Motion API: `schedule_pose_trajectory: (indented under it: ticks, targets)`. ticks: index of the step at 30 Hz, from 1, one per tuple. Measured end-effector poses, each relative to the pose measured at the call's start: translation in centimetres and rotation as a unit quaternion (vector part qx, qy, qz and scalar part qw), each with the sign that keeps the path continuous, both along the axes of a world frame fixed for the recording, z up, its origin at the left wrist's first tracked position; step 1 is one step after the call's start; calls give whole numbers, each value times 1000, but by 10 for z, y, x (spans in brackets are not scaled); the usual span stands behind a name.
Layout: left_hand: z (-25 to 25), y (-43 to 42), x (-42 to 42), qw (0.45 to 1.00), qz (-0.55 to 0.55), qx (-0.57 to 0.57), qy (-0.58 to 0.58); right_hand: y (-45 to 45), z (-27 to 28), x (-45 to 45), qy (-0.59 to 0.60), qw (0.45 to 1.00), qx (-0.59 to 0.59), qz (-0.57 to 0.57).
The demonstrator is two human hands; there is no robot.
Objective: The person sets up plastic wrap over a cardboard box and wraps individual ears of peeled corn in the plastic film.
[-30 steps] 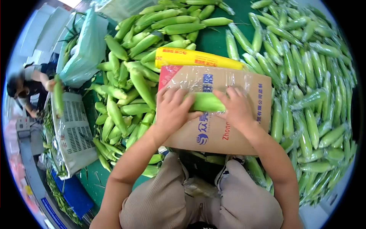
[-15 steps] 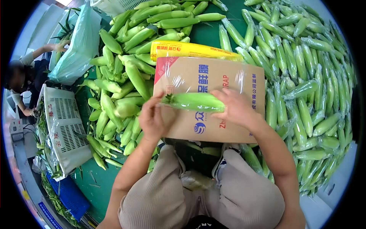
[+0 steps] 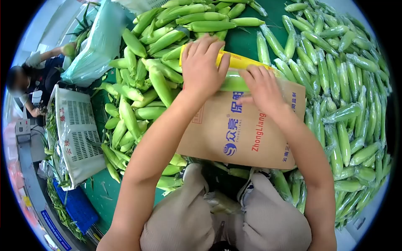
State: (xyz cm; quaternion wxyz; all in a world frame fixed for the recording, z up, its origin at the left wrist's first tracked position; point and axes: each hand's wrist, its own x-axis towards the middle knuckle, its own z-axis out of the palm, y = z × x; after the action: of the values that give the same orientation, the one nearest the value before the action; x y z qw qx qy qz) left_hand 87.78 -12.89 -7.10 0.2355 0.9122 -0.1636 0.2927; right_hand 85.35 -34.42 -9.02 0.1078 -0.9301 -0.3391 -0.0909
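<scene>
A cardboard box [image 3: 209, 138] with blue and red print lies in front of my knees. Along its far edge is a yellow film-wrap box [image 3: 240, 61]. Across the top of the cardboard lies one green corn ear [image 3: 233, 82], partly covered by my hands. My left hand [image 3: 204, 67] reaches over the yellow box and the ear's left end, its fingers spread; what its palm touches is hidden. My right hand [image 3: 264, 88] rests on the ear's right end, fingers bent over it and thumb apart.
Unwrapped corn [image 3: 157, 81] is heaped on the left and far side, film-wrapped corn [image 3: 343, 69] on the right. At the far left, a co-worker [image 3: 31, 79] is beside a white crate [image 3: 79, 129] and a green plastic bag [image 3: 98, 46].
Both hands and the ear have moved from the middle of the cardboard to its far edge. My left hand has gone from the ear's left tip to the yellow box.
</scene>
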Motion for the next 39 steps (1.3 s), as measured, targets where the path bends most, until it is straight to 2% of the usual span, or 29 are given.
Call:
schedule_pose_trajectory:
  ticks: [3, 5, 6, 9, 10, 11, 13, 15, 16, 18, 19, 20, 24, 25, 27, 28, 29, 30, 31, 32, 33, 34, 35, 36, 37, 38, 39]
  targets:
    - [-8, -21, -50, 989, -106, -11, 106, -6, -9, 24, 63, 997, 33, -10]
    - [-20, -30, -68, 975, -70, 198, 75, -8, -9, 24, 99, 992, 72, -11]
    - [-27, -28, -72, 974, -69, 213, 39, -10, -5, 17, 160, 981, 110, -24]
    - [-22, -19, -78, 964, -83, 254, -9, -8, -9, -12, 389, 894, 221, -34]
    - [-20, -15, -78, 965, -120, 233, 3, -8, 2, -20, 425, 879, 214, -17]
    - [-17, -17, -87, 963, -131, 223, 79, -10, 11, -27, 460, 863, 210, -4]
    - [-14, -22, -109, 936, -153, 209, 237, -23, 16, -23, 457, 881, 111, 55]
    - [-6, -23, -105, 911, -186, 208, 305, -32, 24, -3, 455, 885, 33, 89]
    - [0, -24, -107, 896, -193, 205, 343, -36, -4, -3, 338, 914, 210, 81]
    - [21, -30, -99, 854, -205, 194, 438, -24, -40, 1, 158, 981, 42, 104]
    - [31, -32, -96, 830, -208, 187, 483, -16, -38, 3, 61, 991, -42, 113]
    - [38, -32, -93, 819, -223, 184, 496, -17, -36, -3, 84, 985, -89, 120]
    - [13, -18, -109, 795, -302, 174, 497, -13, -33, -8, 106, 984, -104, 100]
    - [13, -18, -121, 773, -342, 209, 492, -14, -31, -6, 120, 983, -103, 98]
    - [28, -26, -151, 728, -424, 182, 507, -15, -30, -7, 148, 979, -102, 98]
    - [18, -26, -171, 614, -446, 149, 634, -17, -35, -10, 127, 986, -28, 108]
    - [8, -25, -191, 489, -430, 126, 748, -14, -30, -17, 116, 986, -6, 117]
    - [3, -21, -206, 450, -479, 165, 736, -9, -25, -28, 103, 988, 12, 114]
    - [-19, -9, -221, 413, -453, 144, 777, 4, -60, -48, 221, 957, 97, 163]
    - [-26, 9, -227, 489, -448, 93, 742, -7, -3, -92, 262, 908, 251, 211]
    - [-26, 17, -226, 505, -412, 126, 748, -6, 70, -120, 446, 889, 14, 106]
    - [-1, 10, -217, 566, -429, 29, 703, -10, 42, -164, 470, 869, 96, 122]
    - [21, 9, -202, 614, -437, -74, 653, -19, 33, -190, 409, 900, 18, 153]
    - [7, 30, -195, 620, -451, -81, 637, -20, 16, -193, 499, 850, 83, 148]
    - [24, 33, -185, 653, -453, -70, 604, -20, 0, -192, 575, 787, 162, 156]
    - [41, 37, -176, 684, -452, -58, 570, -22, -4, -195, 573, 787, 199, 115]
    - [83, 30, -165, 735, -445, -29, 511, -23, -7, -196, 568, 784, 239, 83]
